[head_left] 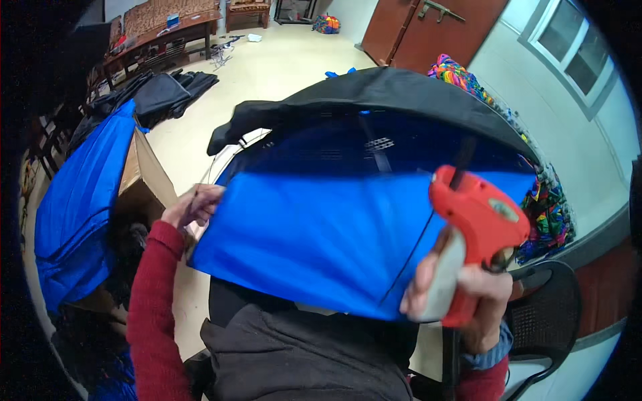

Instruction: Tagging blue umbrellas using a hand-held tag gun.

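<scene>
A large sheet of blue and black fabric spreads over my lap, its bright blue part nearest me and its black part arching behind. At the left edge of the blue part, my left hand is closed, with the fingers pinched on the fabric's border. My right hand is wrapped round the handle of a red and white tagging gun, held above the right side of the fabric. Motion blurs this hand a little. A thin dark line runs down the blue fabric beside the gun.
To my left stands a cardboard box with blue fabric draped over it. Black fabric lies behind. Multicoloured bundles are piled at right, near a black chair. A wooden bench and a brown door are farther off.
</scene>
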`<state>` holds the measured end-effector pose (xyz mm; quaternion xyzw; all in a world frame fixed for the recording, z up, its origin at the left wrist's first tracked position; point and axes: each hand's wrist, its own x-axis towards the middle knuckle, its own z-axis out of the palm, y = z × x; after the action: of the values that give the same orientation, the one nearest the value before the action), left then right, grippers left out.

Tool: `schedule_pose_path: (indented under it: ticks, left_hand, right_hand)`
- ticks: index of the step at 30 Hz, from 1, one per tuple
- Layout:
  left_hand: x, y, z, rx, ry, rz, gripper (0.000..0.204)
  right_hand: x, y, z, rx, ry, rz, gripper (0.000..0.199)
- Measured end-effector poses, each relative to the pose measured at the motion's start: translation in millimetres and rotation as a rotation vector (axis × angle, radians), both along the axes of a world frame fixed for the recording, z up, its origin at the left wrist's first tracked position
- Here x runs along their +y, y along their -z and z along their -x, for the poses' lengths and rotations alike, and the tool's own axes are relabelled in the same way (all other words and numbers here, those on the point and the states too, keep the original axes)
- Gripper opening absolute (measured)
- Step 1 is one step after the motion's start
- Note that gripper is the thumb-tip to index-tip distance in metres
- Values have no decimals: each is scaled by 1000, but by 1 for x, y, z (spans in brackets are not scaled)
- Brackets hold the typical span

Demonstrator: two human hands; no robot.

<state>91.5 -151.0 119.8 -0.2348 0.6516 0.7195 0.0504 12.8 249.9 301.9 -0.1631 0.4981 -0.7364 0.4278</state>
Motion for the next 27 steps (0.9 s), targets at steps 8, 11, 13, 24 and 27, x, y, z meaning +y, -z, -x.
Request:
schedule_pose_path:
  ticks: [8,11,13,24,27]
  left_hand:
    - [-72,49,-25,249,-702,494,30]
    - [24,-44,35,618,-547,699,31]
    - [126,-106,62,862,-202,1094,52]
    - [96,-194,160,1164,-381,1113,18]
    - [18,-153,111,817,-628,1084,26]
  right_hand:
    - [-32,133,-17,-189,-116,-116,30]
    - [-52,182,-42,-322,-181,-162,29]
    - [-52,190,-45,-379,-216,-228,28]
    - [-49,189,-40,-431,-205,-151,24]
    - [-46,181,-33,-412,-230,-148,23]
